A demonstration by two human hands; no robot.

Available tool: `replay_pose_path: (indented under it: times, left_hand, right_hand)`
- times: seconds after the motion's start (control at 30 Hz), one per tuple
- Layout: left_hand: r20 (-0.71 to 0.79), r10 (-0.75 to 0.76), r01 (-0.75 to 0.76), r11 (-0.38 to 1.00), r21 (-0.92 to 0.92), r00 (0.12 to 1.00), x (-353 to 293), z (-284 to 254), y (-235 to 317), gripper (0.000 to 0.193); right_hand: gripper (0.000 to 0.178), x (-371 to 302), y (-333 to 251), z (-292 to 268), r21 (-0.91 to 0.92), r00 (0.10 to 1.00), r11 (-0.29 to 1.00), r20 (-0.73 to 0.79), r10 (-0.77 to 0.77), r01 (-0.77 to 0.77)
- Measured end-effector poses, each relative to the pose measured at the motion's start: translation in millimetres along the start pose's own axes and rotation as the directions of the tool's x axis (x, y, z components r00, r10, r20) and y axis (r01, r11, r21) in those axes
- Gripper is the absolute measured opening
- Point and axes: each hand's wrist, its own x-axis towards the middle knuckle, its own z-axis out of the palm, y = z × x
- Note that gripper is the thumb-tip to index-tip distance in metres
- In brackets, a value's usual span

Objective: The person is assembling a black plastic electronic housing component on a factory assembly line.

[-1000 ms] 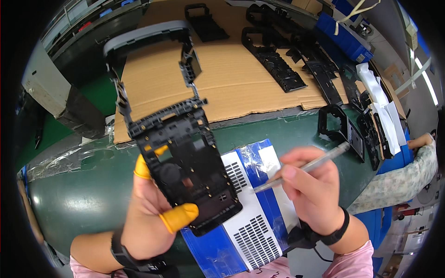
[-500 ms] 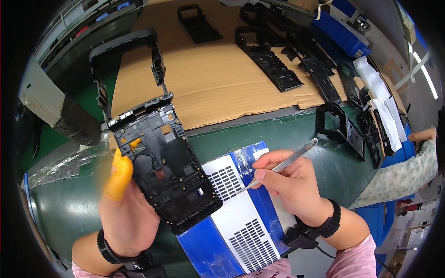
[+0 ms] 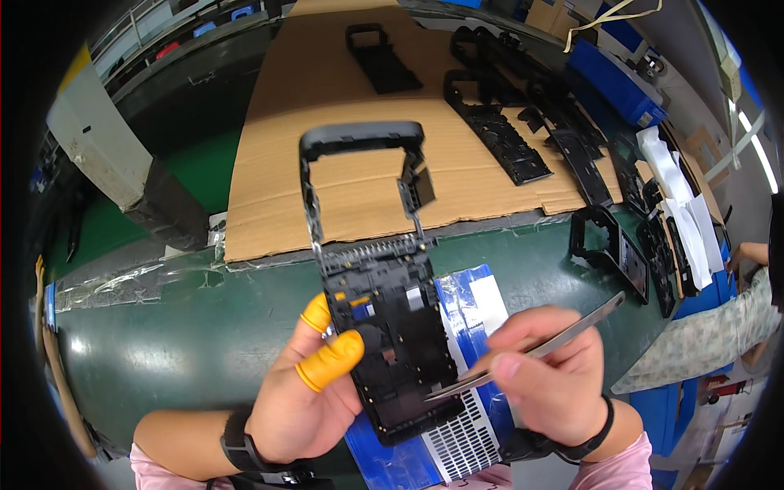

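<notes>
My left hand (image 3: 306,408), with yellow finger cots on thumb and a finger, grips a black plastic housing (image 3: 416,343) by its left edge. A tall open handle frame (image 3: 362,133) rises from the far end of this housing, and its ribbed inner side faces up. Metal tweezers (image 3: 572,328) are pinched in my right hand (image 3: 559,388). Their tips lie over the housing's near end; whether they touch it or hold anything is too small to tell. Partly beneath the housing, a white sheet with rows of black rectangular pads (image 3: 464,441) lies on a blue board (image 3: 377,461).
Brown cardboard (image 3: 269,180) covers the far part of the green table (image 3: 163,343). Several black housings (image 3: 502,139) rest on it, and another housing (image 3: 608,249) sits at the right. A blue bin (image 3: 616,82) is behind. At the right edge shows another person's sleeve (image 3: 702,331).
The housing has moved right and turned straighter, with my left thumb now on its inner face. My right hand has brought the tweezer tips from the pad sheet over the housing's near end.
</notes>
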Motion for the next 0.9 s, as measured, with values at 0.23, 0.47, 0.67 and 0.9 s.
replay_pose_path:
  times: [0.23,0.47,0.67,0.9]
  left_hand:
    - [0.021,-0.079,0.080,0.996,-0.047,0.997,-6,4,2,0.043]
    - [0.080,-0.127,0.140,0.974,-0.180,0.989,-7,4,0,0.044]
    - [0.083,-0.133,0.147,0.969,-0.200,0.988,-8,1,3,0.044]
    - [0.074,-0.145,0.157,0.968,-0.194,0.987,-8,1,3,0.044]
  right_hand:
    - [0.020,2,25,9,0.021,0.999,0.999,0.020,-0.025,0.025]
    - [0.021,2,21,3,0.109,0.999,0.994,0.030,-0.026,0.023]
    - [0.020,5,24,7,0.109,0.999,0.994,0.042,-0.028,0.023]
    - [0.020,5,25,7,0.082,0.999,0.996,0.035,-0.026,0.024]
